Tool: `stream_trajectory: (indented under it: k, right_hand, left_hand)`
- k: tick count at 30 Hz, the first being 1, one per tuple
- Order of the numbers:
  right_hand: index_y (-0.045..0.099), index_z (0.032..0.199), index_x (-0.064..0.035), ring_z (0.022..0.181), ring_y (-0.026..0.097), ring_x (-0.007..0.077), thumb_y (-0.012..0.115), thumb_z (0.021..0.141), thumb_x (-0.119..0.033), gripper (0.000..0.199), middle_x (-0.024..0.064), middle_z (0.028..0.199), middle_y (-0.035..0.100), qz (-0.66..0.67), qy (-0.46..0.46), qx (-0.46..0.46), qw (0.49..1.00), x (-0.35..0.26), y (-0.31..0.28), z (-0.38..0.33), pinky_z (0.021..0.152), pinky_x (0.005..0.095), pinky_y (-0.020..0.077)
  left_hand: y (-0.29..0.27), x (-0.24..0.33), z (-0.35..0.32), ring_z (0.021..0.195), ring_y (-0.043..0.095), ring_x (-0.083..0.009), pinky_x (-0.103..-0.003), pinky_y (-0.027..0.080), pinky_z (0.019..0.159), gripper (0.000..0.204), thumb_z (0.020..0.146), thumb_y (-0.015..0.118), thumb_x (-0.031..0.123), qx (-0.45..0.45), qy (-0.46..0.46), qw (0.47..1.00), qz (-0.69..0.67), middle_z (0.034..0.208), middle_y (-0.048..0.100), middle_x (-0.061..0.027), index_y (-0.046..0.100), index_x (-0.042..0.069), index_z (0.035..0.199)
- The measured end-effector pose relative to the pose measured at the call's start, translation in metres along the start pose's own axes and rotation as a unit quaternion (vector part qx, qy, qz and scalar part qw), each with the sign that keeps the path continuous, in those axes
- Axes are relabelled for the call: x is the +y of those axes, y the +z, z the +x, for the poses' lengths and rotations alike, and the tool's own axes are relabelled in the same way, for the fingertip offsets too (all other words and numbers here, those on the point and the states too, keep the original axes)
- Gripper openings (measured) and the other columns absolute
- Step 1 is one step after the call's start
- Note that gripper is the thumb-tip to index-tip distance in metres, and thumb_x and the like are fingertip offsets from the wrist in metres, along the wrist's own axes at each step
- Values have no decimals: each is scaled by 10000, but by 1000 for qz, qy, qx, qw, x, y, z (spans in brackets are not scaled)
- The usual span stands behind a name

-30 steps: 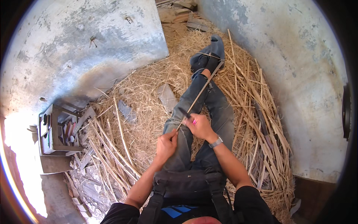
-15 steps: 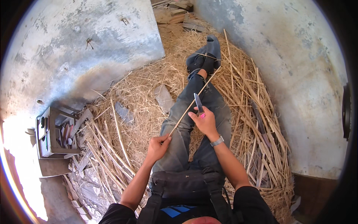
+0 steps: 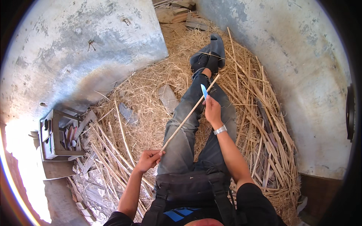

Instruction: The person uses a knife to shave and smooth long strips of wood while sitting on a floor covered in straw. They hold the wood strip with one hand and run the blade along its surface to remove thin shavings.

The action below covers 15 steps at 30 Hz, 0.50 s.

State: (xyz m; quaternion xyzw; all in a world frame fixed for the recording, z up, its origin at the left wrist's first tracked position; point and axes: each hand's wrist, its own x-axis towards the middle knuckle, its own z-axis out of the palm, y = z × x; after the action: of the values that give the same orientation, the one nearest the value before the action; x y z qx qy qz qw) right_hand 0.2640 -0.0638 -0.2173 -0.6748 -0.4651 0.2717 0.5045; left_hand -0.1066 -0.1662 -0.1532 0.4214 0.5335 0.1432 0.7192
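Observation:
My left hand (image 3: 149, 160) pinches the near end of a long, thin wooden stick (image 3: 183, 121). The stick slants across my legs, up and to the right, toward my crossed feet. My right hand (image 3: 213, 110) is closed on a knife (image 3: 204, 91), whose handle is mostly hidden in the fingers. Its bright blade points up and lies against or just over the stick near the far end; contact is hard to tell. My outstretched legs in dark trousers (image 3: 180, 143) lie under the stick.
Straw and shavings (image 3: 143, 94) cover the floor around my legs. Long split sticks (image 3: 260, 124) are heaped on the right, and more lie on the left. A small wooden cabinet (image 3: 56, 137) stands at the left; worn walls (image 3: 286, 75) rise on both sides.
My left hand has drawn back toward my body and left, pulling the stick with it. My right hand has moved up and right, and the knife now sits nearer the stick's far end.

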Motion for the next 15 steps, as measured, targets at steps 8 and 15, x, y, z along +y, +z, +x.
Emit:
stream_trajectory:
  k: [8, 15]
  right_hand:
    - [688, 884, 10, 760, 628, 496, 487, 1084, -339, 450, 284, 761, 625, -71, -93, -15, 993, 4, 18, -4, 599, 516, 469]
    - [605, 794, 30, 683, 593, 489, 489, 1085, -361, 501, 279, 696, 572, -58, -109, -70, 990, 5, 9, -14, 565, 497, 422]
  left_hand:
    - [1, -2, 10, 493, 409, -28, -212, 249, 428, 252, 1035, 656, 188, -17, -17, 999, -44, 690, 564, 11, 726, -21, 1158]
    - [8, 3, 13, 463, 375, -38, -228, 235, 408, 227, 1035, 650, 171, -48, -49, 991, -115, 672, 534, 4, 709, -23, 1137]
